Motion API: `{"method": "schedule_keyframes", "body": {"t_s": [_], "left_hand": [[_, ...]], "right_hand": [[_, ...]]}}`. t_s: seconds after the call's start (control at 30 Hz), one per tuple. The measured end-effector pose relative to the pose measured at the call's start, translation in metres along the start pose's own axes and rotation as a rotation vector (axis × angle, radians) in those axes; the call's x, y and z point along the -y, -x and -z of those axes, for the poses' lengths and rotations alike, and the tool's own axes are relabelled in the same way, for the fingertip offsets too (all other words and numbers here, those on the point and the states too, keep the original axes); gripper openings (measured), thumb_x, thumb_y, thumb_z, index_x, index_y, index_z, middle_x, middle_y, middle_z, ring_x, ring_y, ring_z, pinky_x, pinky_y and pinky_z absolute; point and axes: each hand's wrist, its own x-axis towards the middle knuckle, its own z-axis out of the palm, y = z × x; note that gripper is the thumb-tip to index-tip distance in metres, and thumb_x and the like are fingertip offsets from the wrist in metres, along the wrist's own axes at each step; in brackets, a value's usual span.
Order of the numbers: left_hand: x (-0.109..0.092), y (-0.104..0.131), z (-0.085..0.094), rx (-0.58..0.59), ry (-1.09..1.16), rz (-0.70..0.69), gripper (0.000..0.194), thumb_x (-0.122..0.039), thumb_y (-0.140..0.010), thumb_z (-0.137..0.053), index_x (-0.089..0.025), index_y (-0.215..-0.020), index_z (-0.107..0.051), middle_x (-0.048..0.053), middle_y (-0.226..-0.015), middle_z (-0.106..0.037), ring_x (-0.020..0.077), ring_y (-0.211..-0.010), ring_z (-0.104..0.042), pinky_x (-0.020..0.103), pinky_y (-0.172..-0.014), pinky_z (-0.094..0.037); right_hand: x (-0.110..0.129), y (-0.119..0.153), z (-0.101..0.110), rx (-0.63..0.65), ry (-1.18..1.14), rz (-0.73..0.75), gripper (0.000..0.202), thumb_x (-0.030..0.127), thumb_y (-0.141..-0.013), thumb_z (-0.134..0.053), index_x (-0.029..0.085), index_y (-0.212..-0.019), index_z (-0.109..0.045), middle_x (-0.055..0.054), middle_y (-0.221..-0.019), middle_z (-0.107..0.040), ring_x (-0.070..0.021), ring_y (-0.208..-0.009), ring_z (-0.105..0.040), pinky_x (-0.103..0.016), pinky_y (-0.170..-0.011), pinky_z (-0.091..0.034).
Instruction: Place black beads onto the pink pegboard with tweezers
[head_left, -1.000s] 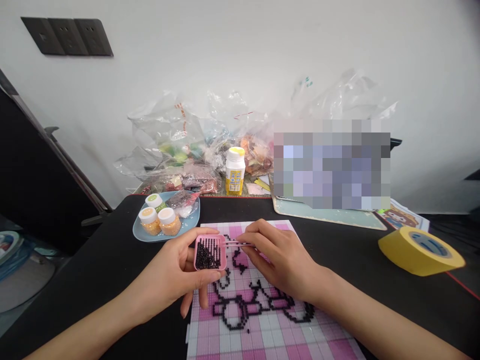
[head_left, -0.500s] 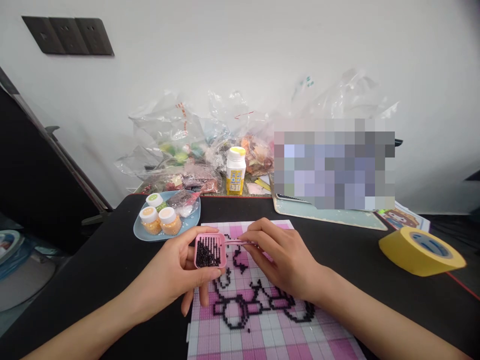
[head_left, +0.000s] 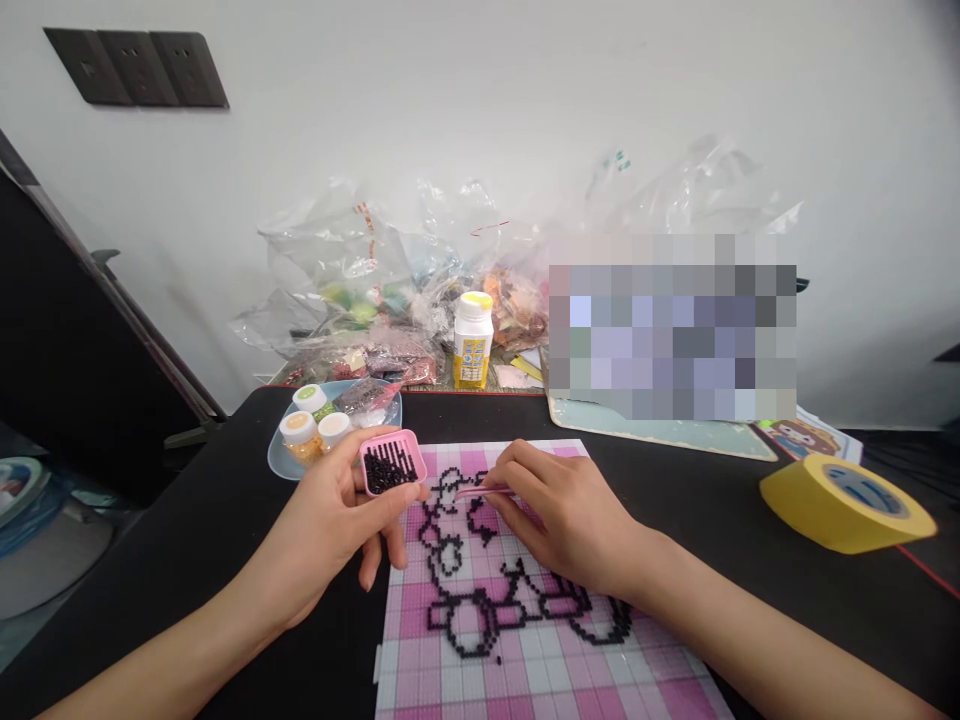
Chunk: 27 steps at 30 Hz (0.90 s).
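My left hand (head_left: 341,510) grips a small pink tray (head_left: 417,452) by its edges. Black beads (head_left: 390,466) fill it, some lined up in its grooves and the others heaped loose. In my right hand (head_left: 559,510) is a pair of pink tweezers (head_left: 480,491), pinched between thumb and fingers. Their tips are over the upper part of a pink and white checked pegboard (head_left: 465,685); whether they hold a bead is too small to tell. An outline of black beads (head_left: 471,625) runs across the board, partly hidden by my right hand.
A blue plate (head_left: 283,462) with lidded bead jars (head_left: 300,430) stands at the back left. Behind are a white and yellow bottle (head_left: 473,340) and plastic bags (head_left: 337,240). On the right lies a yellow tape roll (head_left: 806,500), near a pale board (head_left: 660,430).
My left hand has moved the tray left and slightly up, away from the tweezers. The tweezers have gone from the tray's edge to just over the board.
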Motion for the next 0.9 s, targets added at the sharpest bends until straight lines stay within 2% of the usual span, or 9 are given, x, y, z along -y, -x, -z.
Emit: {"method": "schedule_keyframes", "body": {"t_s": [0.73,0.9], "left_hand": [[0.0011,-0.0006,0.0005,0.026,-0.003,0.013,0.059,-0.048,-0.083,-0.077,-0.021,-0.126,-0.050,0.009,-0.087,-0.075,0.0105,-0.041,-0.059,0.015,-0.031,-0.039],[0.0003,0.0005,0.0007,0.038,-0.019,0.019,0.059,-0.048,-0.084,-0.076,-0.020,-0.128,-0.049,0.008,-0.080,-0.076,0.0102,-0.039,-0.057,0.014,-0.031,-0.037]], "right_hand": [[-0.0014,-0.0006,-0.0018,0.040,-0.008,-0.003,0.023,0.022,-0.104,-0.044,0.016,-0.093,-0.064,-0.005,-0.084,-0.065,-0.0149,-0.068,-0.061,-0.026,-0.054,-0.040],[-0.0020,0.0004,-0.0019,0.036,-0.009,0.000,0.024,0.023,-0.104,-0.044,0.015,-0.094,-0.064,-0.005,-0.085,-0.065,-0.0152,-0.068,-0.061,-0.026,-0.053,-0.040]]}}
